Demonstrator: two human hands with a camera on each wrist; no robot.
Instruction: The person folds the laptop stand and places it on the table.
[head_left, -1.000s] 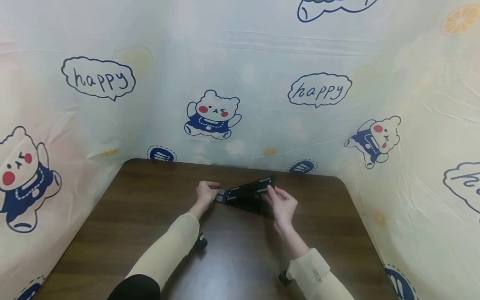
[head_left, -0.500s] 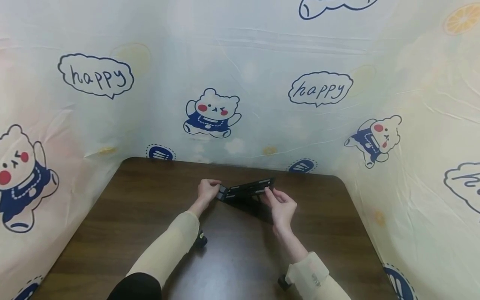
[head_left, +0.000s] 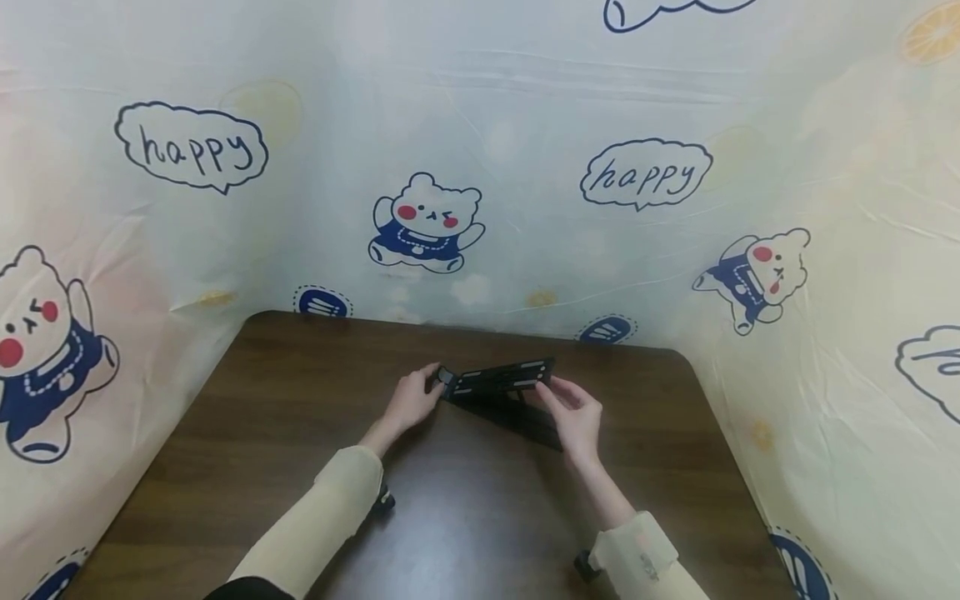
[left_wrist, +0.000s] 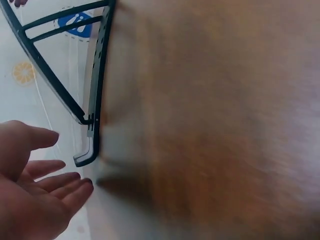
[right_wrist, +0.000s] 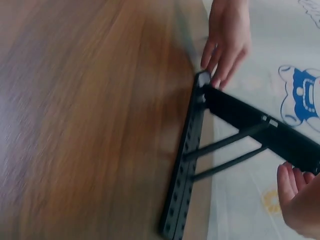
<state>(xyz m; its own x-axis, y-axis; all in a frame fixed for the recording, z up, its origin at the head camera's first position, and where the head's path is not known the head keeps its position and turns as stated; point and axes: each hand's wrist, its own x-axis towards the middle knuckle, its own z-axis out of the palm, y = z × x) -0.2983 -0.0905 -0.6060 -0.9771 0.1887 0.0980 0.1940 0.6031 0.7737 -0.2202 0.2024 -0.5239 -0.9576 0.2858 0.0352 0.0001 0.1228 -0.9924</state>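
Observation:
A black folding laptop stand is unfolded near the table's far edge. Its slotted upper panel is raised over the long base bar, and two struts join them. At the stand's left end is a small upturned lip. My left hand is beside that end; the left wrist view shows its thumb and fingers extended and spread, just short of the lip. At the other end my right hand pinches the raised panel's edge between thumb and fingers.
The brown wooden table extends around the stand toward the person. Behind it and at both sides hangs a pale printed cloth with bear drawings. A dark wrist device shows under the left sleeve.
My left hand has loosened from the stand's end and drawn back slightly toward the near left. The right hand keeps its pinch on the panel, and the stand has shifted slightly right in view.

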